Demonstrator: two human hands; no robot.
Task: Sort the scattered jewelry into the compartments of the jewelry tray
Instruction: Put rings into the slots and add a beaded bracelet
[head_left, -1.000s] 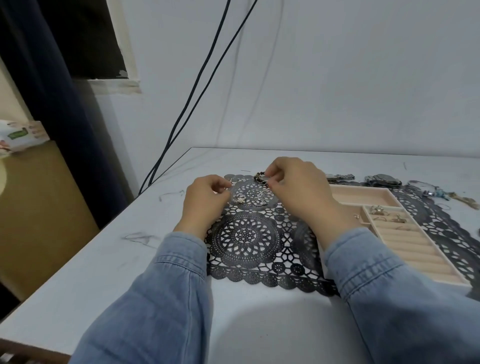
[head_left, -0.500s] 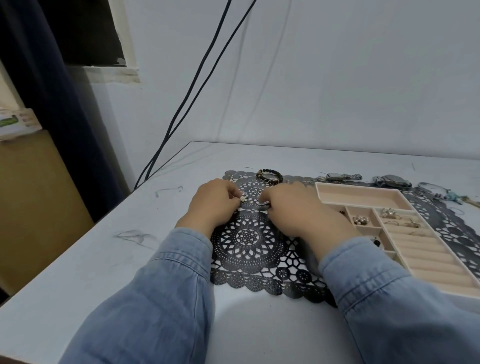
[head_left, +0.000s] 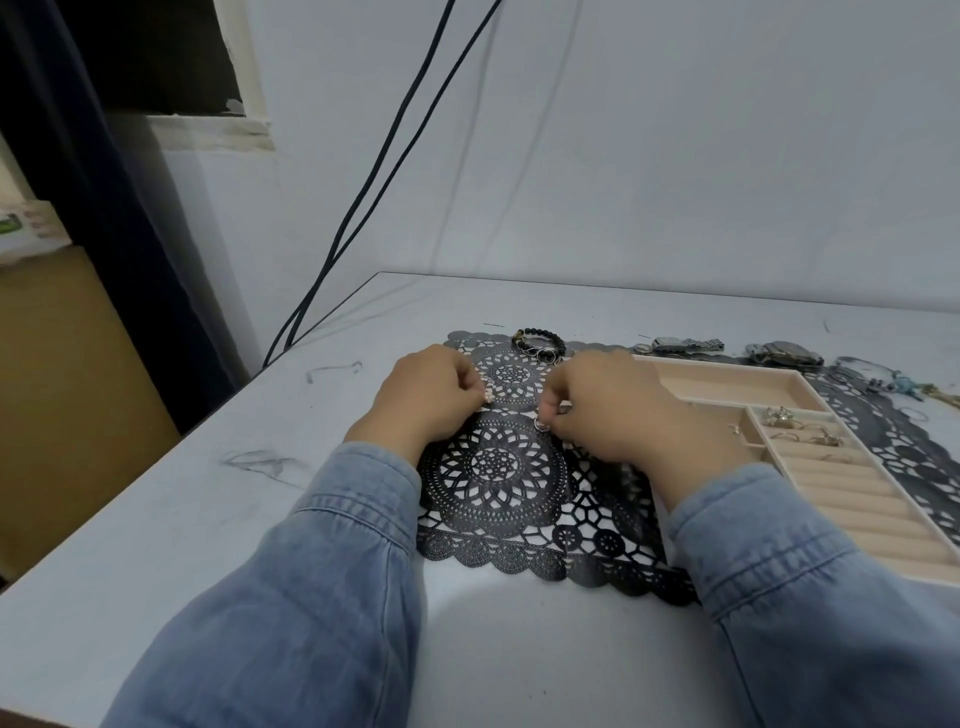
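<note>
Over a black lace placemat (head_left: 493, 467), my left hand (head_left: 426, 400) pinches a small pale earring (head_left: 488, 397) at its fingertips. My right hand (head_left: 608, 410) pinches a small silver ring (head_left: 542, 426) just above the mat. A black bead bracelet (head_left: 537, 340) lies at the mat's far edge, beyond both hands. The beige jewelry tray (head_left: 727, 366) sits to the right of my right hand. Several rings (head_left: 800, 431) rest in its ring-roll section, and a small piece (head_left: 734, 429) lies in a small square compartment.
Two metal watches (head_left: 685, 344) (head_left: 784, 353) lie behind the tray. A blue-toned chain piece (head_left: 904, 384) lies at the far right on a second black mat (head_left: 883, 436). Two black cables (head_left: 363, 208) run down the wall to the table's left rear corner.
My right hand left the bead bracelet and came down toward me onto the mat's middle. Both hands picked the small pieces off the mat and drew slightly apart.
</note>
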